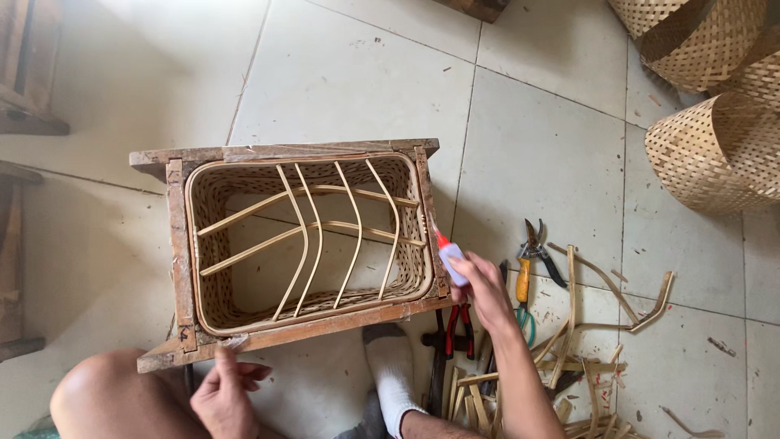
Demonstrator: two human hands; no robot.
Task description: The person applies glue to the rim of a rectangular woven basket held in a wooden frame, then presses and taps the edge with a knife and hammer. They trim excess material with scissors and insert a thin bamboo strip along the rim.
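Seen from the head camera, a rectangular wooden frame (180, 260) stands on the pale tiled floor (357, 73), and a woven basket (213, 195) sits snugly inside it, its rim following the frame's inner edge. Thin bent bamboo ribs (313, 236) cross the basket's open middle, some running lengthwise and some crosswise, so the floor shows between them. The right hand (485, 286) is closed around a small white glue bottle (452, 263) with a red nozzle, and the nozzle tip points at the frame's right side, close to the basket's rim or touching it; which one cannot be told. The left hand (223, 397) rests below the frame's near left corner with its fingers loosely curled, holding nothing, the fingertips just beside the lower rail. A bare knee (110, 390) lies to the left of that hand and a foot in a white sock (392, 370) rests against the frame's near edge. To the right of the right hand lie pruning shears with an orange handle (526, 268), red-handled pliers (459, 325) and a scatter of cut bamboo strips (569, 341). Further woven baskets (719, 154) stand at the upper right, well apart from the frame
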